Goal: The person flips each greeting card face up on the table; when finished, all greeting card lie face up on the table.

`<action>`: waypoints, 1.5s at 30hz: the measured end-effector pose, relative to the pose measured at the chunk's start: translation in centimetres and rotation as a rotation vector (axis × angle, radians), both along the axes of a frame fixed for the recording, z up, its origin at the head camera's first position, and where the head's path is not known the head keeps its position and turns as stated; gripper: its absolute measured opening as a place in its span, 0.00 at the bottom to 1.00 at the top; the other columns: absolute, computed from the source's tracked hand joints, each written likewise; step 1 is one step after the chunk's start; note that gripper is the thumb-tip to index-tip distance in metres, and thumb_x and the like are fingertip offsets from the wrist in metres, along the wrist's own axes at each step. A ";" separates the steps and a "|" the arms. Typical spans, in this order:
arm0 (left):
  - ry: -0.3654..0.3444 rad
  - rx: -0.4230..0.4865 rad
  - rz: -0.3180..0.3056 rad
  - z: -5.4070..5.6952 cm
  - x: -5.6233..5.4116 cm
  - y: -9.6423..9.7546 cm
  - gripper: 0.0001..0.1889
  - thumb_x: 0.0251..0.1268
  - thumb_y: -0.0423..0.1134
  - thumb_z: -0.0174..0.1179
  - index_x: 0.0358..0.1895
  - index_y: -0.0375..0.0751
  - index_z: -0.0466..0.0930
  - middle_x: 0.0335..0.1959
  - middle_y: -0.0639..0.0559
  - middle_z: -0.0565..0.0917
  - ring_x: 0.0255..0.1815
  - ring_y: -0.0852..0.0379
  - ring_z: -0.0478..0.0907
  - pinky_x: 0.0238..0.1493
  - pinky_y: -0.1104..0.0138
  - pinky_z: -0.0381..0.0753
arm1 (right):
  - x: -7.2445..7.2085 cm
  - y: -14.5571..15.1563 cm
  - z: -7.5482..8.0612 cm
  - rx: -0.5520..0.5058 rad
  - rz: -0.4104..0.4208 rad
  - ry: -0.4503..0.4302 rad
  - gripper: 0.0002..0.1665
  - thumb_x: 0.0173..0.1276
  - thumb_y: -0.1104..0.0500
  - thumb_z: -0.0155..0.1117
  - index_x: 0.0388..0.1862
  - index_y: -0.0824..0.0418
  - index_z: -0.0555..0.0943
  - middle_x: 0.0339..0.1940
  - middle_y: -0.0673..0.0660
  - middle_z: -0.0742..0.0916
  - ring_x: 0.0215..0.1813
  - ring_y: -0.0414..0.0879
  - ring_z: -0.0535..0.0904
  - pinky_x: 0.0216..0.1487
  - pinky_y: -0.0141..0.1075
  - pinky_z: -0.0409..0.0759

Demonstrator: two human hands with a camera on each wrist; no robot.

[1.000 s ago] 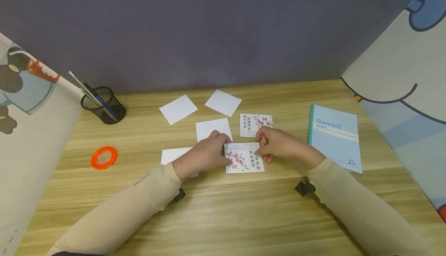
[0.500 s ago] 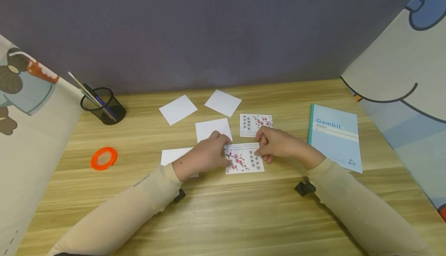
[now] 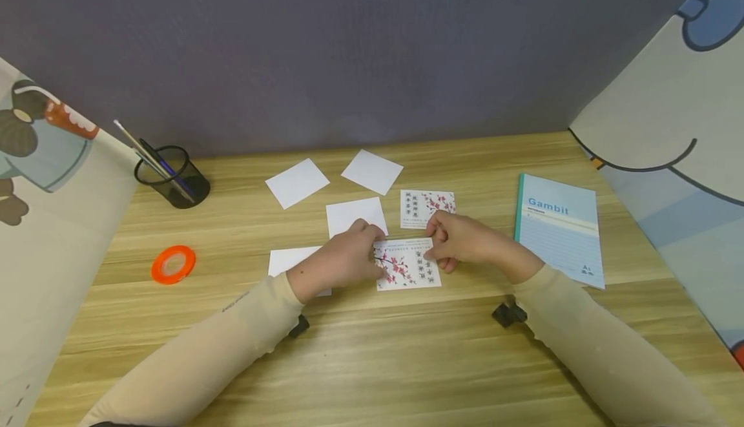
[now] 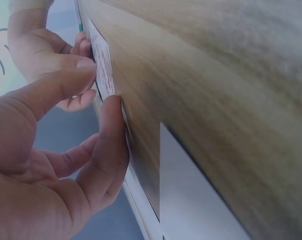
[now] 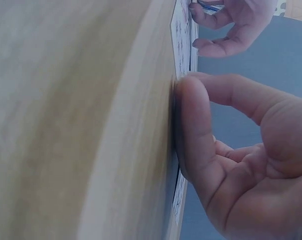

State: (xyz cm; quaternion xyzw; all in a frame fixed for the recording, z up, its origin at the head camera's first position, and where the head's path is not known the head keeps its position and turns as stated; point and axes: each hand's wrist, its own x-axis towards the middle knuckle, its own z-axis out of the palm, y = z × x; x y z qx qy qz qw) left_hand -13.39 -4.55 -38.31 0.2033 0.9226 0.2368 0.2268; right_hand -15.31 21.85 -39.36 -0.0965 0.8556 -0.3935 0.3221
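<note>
Left hand point(image 3: 349, 254) and right hand point(image 3: 462, 238) gripping opposite ends of a blossom-printed card point(image 3: 405, 270), wooden desk point(image 3: 407, 362) beneath, white cards point(image 3: 298, 183) nearby

A broad stretch of bare table point(image 3: 395, 356) opens on the near side, between the sleeved forearms point(image 3: 203, 356). Farther in, the left hand point(image 3: 343, 257) and right hand point(image 3: 467, 239) block both ends of the blossom card point(image 3: 411, 264); its near edge can be reached between them. Beyond, white cards point(image 3: 298, 183) lie flat and low, one partly beneath the left wrist. The notebook point(image 3: 560, 227) lies flat beside the right forearm. Over on the left, a lane of wood runs between the orange tape roll point(image 3: 168, 279) and those cards. The mesh pencil cup point(image 3: 194, 185), pens point(image 3: 157, 161) jutting up, obstructs the back corner; a grey panel point(image 3: 372, 59) walls off the rear.
</note>
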 end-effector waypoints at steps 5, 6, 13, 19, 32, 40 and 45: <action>-0.003 0.005 -0.004 0.1 -0.1 -0.2 0.36 0.64 0.48 0.77 0.72 0.40 0.75 0.64 0.44 0.77 0.51 0.50 0.80 0.65 0.54 0.84 | 0.0 0.0 0.1 -0.002 -0.009 0.001 0.25 0.74 0.61 0.71 0.61 0.67 0.70 0.31 0.59 0.86 0.30 0.49 0.87 0.38 0.40 0.92; -0.003 0.005 -0.004 0.2 -0.2 -0.2 0.36 0.64 0.48 0.76 0.72 0.41 0.75 0.64 0.45 0.77 0.51 0.51 0.80 0.65 0.54 0.84 | 0.0 0.0 0.1 -0.003 -0.014 0.000 0.25 0.74 0.61 0.72 0.61 0.67 0.70 0.31 0.59 0.86 0.30 0.49 0.87 0.38 0.40 0.92; -0.004 0.011 0.010 0.3 -0.3 -0.5 0.37 0.63 0.50 0.77 0.72 0.41 0.75 0.63 0.45 0.77 0.53 0.50 0.80 0.66 0.54 0.84 | 0.1 0.1 0.2 -0.025 -0.001 -0.001 0.27 0.74 0.60 0.72 0.62 0.69 0.69 0.32 0.60 0.86 0.32 0.49 0.87 0.39 0.40 0.93; -0.007 0.016 0.045 0.8 -0.9 -1.2 0.39 0.64 0.52 0.75 0.75 0.42 0.73 0.69 0.45 0.76 0.65 0.45 0.81 0.71 0.51 0.82 | 0.2 0.2 0.5 -0.035 -0.009 0.001 0.26 0.74 0.60 0.71 0.62 0.69 0.70 0.34 0.61 0.87 0.32 0.50 0.88 0.40 0.42 0.93; 0.054 -0.006 0.161 1.7 -3.8 -3.8 0.44 0.64 0.53 0.75 0.78 0.39 0.67 0.72 0.39 0.71 0.67 0.40 0.79 0.71 0.47 0.80 | -0.3 0.0 1.0 -0.053 -0.015 0.026 0.27 0.75 0.59 0.70 0.62 0.69 0.70 0.35 0.62 0.87 0.32 0.51 0.89 0.40 0.43 0.93; 0.062 -0.057 0.191 1.4 -5.3 -5.2 0.47 0.63 0.50 0.77 0.81 0.36 0.63 0.74 0.35 0.68 0.69 0.35 0.76 0.71 0.46 0.80 | -0.8 -0.7 1.4 -0.065 -0.033 0.055 0.26 0.77 0.61 0.68 0.65 0.69 0.69 0.40 0.64 0.87 0.32 0.50 0.88 0.40 0.43 0.93; 0.047 -0.071 0.191 1.0 -5.8 -5.7 0.50 0.62 0.52 0.76 0.82 0.36 0.61 0.75 0.34 0.67 0.70 0.33 0.75 0.73 0.44 0.78 | -1.5 -1.1 1.3 -0.079 -0.053 0.061 0.27 0.76 0.62 0.67 0.67 0.70 0.68 0.42 0.64 0.86 0.32 0.48 0.89 0.40 0.43 0.93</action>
